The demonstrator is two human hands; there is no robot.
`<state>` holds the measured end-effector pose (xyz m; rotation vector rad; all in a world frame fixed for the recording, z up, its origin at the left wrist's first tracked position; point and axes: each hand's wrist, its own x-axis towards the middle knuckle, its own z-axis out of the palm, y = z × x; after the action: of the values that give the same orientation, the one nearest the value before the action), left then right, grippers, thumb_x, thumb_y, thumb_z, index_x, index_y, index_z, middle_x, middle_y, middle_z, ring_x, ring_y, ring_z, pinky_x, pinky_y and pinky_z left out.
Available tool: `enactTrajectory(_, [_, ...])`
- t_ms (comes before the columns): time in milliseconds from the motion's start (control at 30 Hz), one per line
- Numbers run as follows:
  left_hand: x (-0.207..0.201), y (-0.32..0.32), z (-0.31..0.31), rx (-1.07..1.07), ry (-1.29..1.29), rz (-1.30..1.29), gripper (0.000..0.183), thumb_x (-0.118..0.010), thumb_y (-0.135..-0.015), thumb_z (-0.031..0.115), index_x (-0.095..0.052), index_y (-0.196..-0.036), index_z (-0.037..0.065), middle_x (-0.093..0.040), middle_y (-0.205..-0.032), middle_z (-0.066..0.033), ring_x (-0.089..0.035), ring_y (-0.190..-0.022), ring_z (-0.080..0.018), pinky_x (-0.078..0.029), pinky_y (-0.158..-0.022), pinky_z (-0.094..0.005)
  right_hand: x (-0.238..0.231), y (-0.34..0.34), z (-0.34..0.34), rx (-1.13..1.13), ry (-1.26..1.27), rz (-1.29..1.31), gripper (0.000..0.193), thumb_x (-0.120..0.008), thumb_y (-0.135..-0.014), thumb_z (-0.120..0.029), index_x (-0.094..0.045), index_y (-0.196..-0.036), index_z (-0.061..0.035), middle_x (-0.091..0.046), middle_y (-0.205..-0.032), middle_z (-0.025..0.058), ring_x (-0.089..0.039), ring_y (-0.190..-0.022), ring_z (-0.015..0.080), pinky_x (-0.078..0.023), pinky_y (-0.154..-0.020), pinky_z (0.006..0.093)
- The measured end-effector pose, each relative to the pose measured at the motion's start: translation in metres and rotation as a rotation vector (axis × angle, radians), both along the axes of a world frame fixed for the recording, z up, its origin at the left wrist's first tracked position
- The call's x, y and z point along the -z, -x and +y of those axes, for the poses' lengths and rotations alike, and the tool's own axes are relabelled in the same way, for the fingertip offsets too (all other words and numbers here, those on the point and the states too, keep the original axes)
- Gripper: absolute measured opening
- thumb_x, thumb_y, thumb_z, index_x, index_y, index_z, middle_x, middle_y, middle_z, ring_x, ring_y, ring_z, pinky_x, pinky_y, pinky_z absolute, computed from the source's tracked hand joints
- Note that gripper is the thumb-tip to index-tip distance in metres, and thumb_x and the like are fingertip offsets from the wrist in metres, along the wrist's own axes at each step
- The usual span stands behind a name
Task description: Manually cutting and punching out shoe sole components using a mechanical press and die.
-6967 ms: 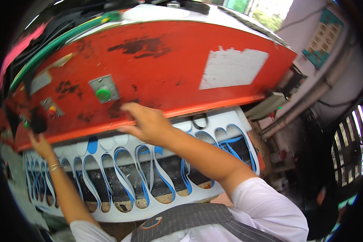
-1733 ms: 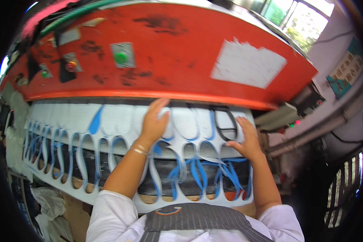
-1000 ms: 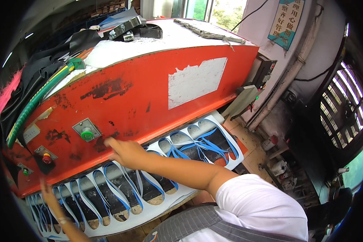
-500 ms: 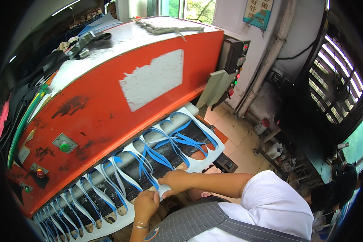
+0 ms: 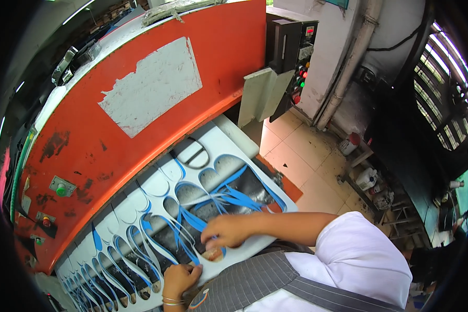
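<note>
A white sheet with a blue underside (image 5: pixel 239 265) lies across the bed of the red press, full of rounded cut-outs with thin strips between them. My left hand (image 5: pixel 179 283) grips the sheet's near edge, its thumb on top and its other fingers partly hidden. My right hand (image 5: pixel 226 231) is over a cut-out just right of it, with fingers curled and slightly blurred. Whether anything is between those fingers is hidden. Blue-and-white strips (image 5: pixel 190 221) hang loosely by the right hand. A black curved frame with a crossbar (image 5: pixel 193 153) rests on the sheet's far part.
The red press (image 5: pixel 223 57) rises beyond the sheet, with a green button (image 5: pixel 61 189) on its front. A control box (image 5: pixel 301 67) with lit buttons stands at its right end. Tiled floor (image 5: pixel 301 156) and a dark bench (image 5: pixel 400 192) lie to the right.
The sheet has come out toward me, baring more of its far part and the black frame. My right hand has left the near edge and moved over a cut-out. The view has shifted too.
</note>
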<state>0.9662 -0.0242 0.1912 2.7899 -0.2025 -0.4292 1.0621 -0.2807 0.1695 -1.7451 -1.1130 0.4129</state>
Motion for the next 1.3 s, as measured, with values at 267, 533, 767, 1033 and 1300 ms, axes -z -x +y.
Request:
enactTrajectory(267, [0.008,-0.085,-0.104,0.082,0.393,-0.500,0.015,-0.072,-0.078,0.014,-0.064,-0.085,0.003,-0.061,-0.084,-0.0149,-0.059,-0.078,-0.0329,-0.048,-0.069,-0.0378,0.048,-0.092,-0.065,0.554,-0.021,-0.535,0.027,-0.065,-0.083,-0.020,-0.063,-0.102,-0.0014,-0.061,-0.108,0.0148,-0.054,-0.108,0.0332,-0.045,-0.092,0.0405])
enactTrajectory(533, [0.041,-0.122,-0.147,0.252,0.325,-0.470,0.011,-0.073,-0.074,0.016,-0.067,-0.080,0.010,-0.060,-0.077,-0.0049,-0.061,-0.071,-0.0260,-0.049,-0.061,-0.0356,0.063,-0.074,-0.096,0.158,0.019,-0.642,0.017,-0.067,-0.077,-0.020,-0.063,-0.088,-0.0079,-0.057,-0.091,0.0061,-0.054,-0.095,0.0251,-0.044,-0.080,0.0381])
enactTrajectory(767, [0.066,-0.093,-0.145,0.246,0.520,-0.443,0.011,-0.064,-0.076,0.007,-0.065,-0.086,0.010,-0.055,-0.081,-0.0081,-0.060,-0.074,-0.0304,-0.050,-0.063,-0.0391,0.074,-0.049,-0.094,0.138,0.040,-0.738,0.002,-0.062,-0.073,-0.009,-0.063,-0.072,-0.0104,-0.054,-0.073,0.0059,-0.049,-0.075,0.0259,-0.042,-0.072,0.0382])
enactTrajectory(1033, [0.090,-0.063,-0.174,0.215,0.677,-0.553,0.016,-0.070,-0.076,0.022,-0.064,-0.074,0.006,-0.052,-0.076,-0.0074,-0.058,-0.072,-0.0278,-0.045,-0.063,-0.0382,0.067,-0.015,-0.121,0.188,-0.042,-0.546,0.013,-0.071,-0.073,-0.010,-0.058,-0.071,-0.0063,-0.050,-0.070,0.0108,-0.048,-0.070,0.0309,-0.039,-0.065,0.0413])
enactTrajectory(1300, [0.087,-0.066,-0.192,0.230,0.654,-0.532,0.014,-0.067,-0.080,0.020,-0.062,-0.087,0.009,-0.054,-0.087,-0.0081,-0.058,-0.086,-0.0275,-0.048,-0.074,-0.0382,0.020,-0.029,-0.142,0.003,0.308,-0.438,0.018,-0.073,-0.074,-0.016,-0.068,-0.088,-0.0064,-0.058,-0.077,0.0116,-0.055,-0.079,0.0306,-0.045,-0.073,0.0392])
